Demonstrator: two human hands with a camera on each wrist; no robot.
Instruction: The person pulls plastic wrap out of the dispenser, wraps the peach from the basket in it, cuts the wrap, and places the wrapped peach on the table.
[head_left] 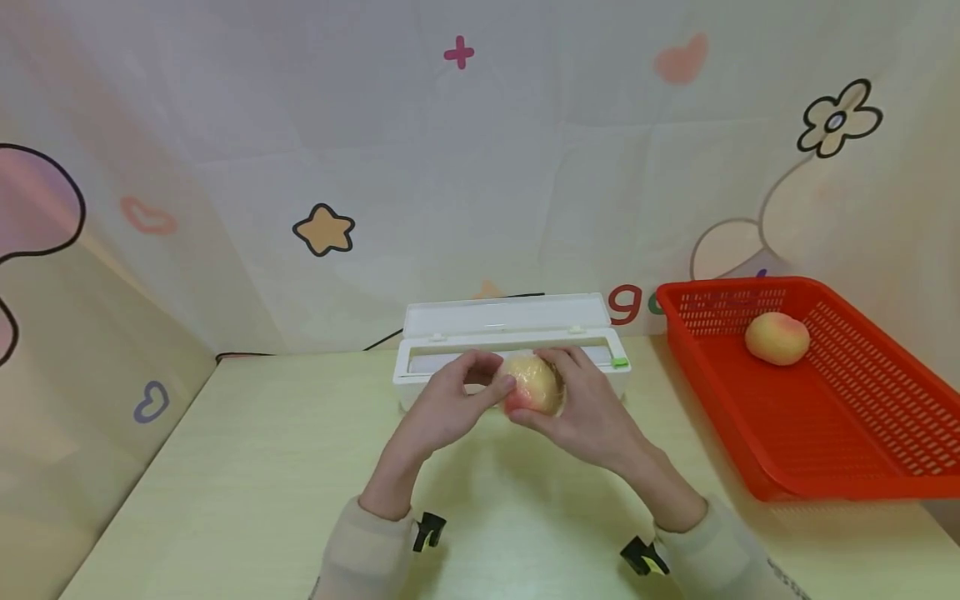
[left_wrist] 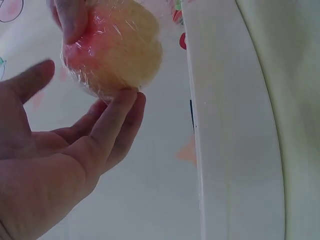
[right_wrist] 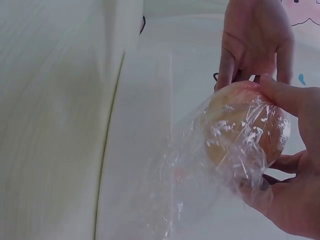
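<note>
A yellow-pink peach (head_left: 531, 385), wrapped in shiny cling film (right_wrist: 200, 165), is held up in front of the white cling film dispenser (head_left: 513, 340). My right hand (head_left: 592, 412) grips the peach, thumb on one side and fingers on the other. Loose film trails off the peach in the right wrist view. At the peach's left side is my left hand (head_left: 450, 404); its fingertips (left_wrist: 131, 95) touch the wrapped fruit, while its thumb stands apart from it in the left wrist view. The dispenser stands behind both hands with its lid raised.
A red plastic basket (head_left: 810, 433) stands at the right, with another peach (head_left: 777, 338) in it. A green slider (head_left: 620, 362) sits at the dispenser's right end. Behind the pale table (head_left: 262, 467) hangs a printed cloth (head_left: 487, 167). A black cord (head_left: 382, 340) runs behind the dispenser.
</note>
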